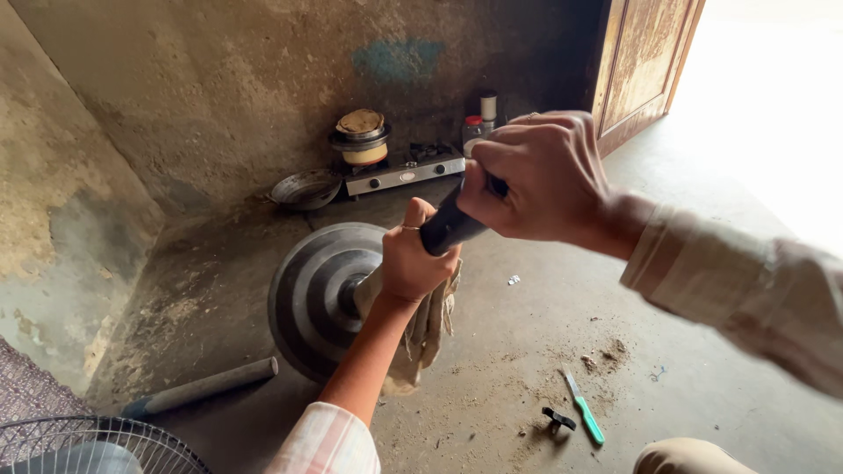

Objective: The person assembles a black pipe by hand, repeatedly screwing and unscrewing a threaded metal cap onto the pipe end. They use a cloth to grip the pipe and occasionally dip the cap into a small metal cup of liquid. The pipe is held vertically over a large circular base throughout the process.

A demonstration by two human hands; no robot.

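A round dark grey fan base (312, 294) with stepped rings is tilted on its edge on the concrete floor. A black pole (446, 226) rises from its middle toward me. My right hand (537, 180) is shut around the upper end of the pole. Lower on the pole, my left hand (413, 254) presses a beige cloth (426, 329) around it; the cloth hangs down below the hand.
A grey tube (206, 384) lies on the floor at the left, and a wire fan guard (97, 443) sits at the bottom left. A green-handled screwdriver (585, 411) and a small black knob (558, 420) lie at the right. A gas stove (404, 169), pots and jars stand by the wall.
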